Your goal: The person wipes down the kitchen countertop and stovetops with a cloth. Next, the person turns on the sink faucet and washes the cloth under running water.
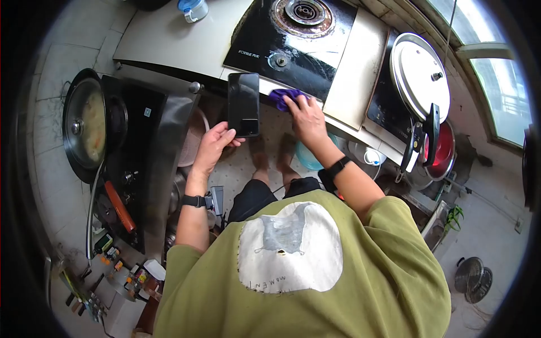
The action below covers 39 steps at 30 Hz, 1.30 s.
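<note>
Cloth (280, 98), purple and bunched, is sitting at the front edge of the white counter (163, 42) in the head view, and we are gripping it in our right hand (307, 115), fingers bent and gathered over it. In our left hand (216, 145) we are pinching a dark phone (243, 106) by its lower end, thumb on the front. For good work, we would be flattening the cloth under the fingertips, pressing evenly, and holding the phone away from damp. Beyond, the black gas hob (270, 42) is showing brown stains around its burner (307, 11); a lidded pan (85, 121) is standing leftward, a pressure cooker (418, 73) rightward, and windows (501, 93) are letting in light.
</note>
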Available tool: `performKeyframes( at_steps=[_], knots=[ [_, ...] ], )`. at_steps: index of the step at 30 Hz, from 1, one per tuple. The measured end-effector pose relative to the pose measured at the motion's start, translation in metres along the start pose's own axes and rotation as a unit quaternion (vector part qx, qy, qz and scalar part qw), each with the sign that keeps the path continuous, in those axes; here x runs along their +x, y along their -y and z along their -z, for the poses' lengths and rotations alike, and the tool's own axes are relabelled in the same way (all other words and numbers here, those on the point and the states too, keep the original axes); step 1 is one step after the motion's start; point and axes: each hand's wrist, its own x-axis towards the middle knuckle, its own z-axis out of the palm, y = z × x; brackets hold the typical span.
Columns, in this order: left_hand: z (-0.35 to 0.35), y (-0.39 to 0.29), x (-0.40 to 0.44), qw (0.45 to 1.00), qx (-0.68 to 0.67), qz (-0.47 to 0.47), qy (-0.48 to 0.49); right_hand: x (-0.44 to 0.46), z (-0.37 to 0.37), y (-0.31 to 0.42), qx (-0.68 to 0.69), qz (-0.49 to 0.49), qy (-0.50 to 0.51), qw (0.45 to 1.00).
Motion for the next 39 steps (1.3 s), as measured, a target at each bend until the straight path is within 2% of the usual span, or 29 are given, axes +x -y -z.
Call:
performKeyframes(
  at_steps=[4,6,8,11,18,21,22,24,26,27,28,32,33,37,39],
  knots=[
    [-0.008,-0.013,0.007,0.999,0.015,-0.011,0.038,-0.026,0.02,-0.023,0.056,-0.08,0.04,0.994],
    [-0.013,-0.018,0.011,0.997,0.041,-0.009,0.059,-0.032,0.042,-0.038,0.071,-0.125,-0.027,0.989],
    [-0.015,-0.015,0.019,0.995,0.045,-0.006,0.086,-0.033,0.045,-0.051,0.026,-0.16,-0.09,0.983],
    [-0.027,-0.017,0.027,0.994,0.056,0.001,0.092,-0.034,0.004,-0.068,-0.064,-0.151,-0.081,0.983],
    [-0.038,-0.011,0.035,0.987,0.086,0.008,0.137,0.026,-0.017,-0.122,-0.072,-0.189,-0.12,0.972],
    [-0.04,-0.008,0.031,0.984,0.096,0.016,0.147,0.06,-0.007,-0.165,-0.074,-0.206,-0.084,0.972],
    [-0.042,-0.008,0.03,0.984,0.103,0.015,0.143,0.073,0.005,-0.174,-0.042,-0.243,-0.064,0.967],
    [-0.045,-0.005,0.029,0.984,0.11,0.015,0.139,0.091,0.012,-0.189,0.013,-0.273,-0.157,0.949],
    [-0.052,-0.003,0.031,0.986,0.103,0.011,0.134,0.088,0.003,-0.175,-0.03,-0.233,-0.164,0.958],
    [-0.055,0.002,0.034,0.984,0.104,0.015,0.141,0.075,-0.006,-0.161,-0.078,-0.189,-0.131,0.97],
    [-0.059,0.008,0.042,0.988,0.082,0.016,0.13,0.067,-0.008,-0.148,-0.108,-0.2,-0.088,0.97],
    [-0.1,-0.017,0.074,0.989,0.069,-0.002,0.127,0.007,0.003,-0.108,-0.052,-0.152,-0.127,0.979],
    [-0.105,-0.019,0.088,0.984,0.093,-0.008,0.155,-0.009,0.01,-0.1,-0.013,-0.147,-0.133,0.98],
    [-0.135,-0.045,0.105,0.985,0.098,-0.016,0.142,-0.066,0.03,-0.084,-0.016,-0.136,-0.081,0.987],
    [-0.123,-0.036,0.097,0.987,0.091,-0.014,0.133,-0.078,0.039,-0.084,-0.013,-0.126,-0.063,0.99]
  ],
)
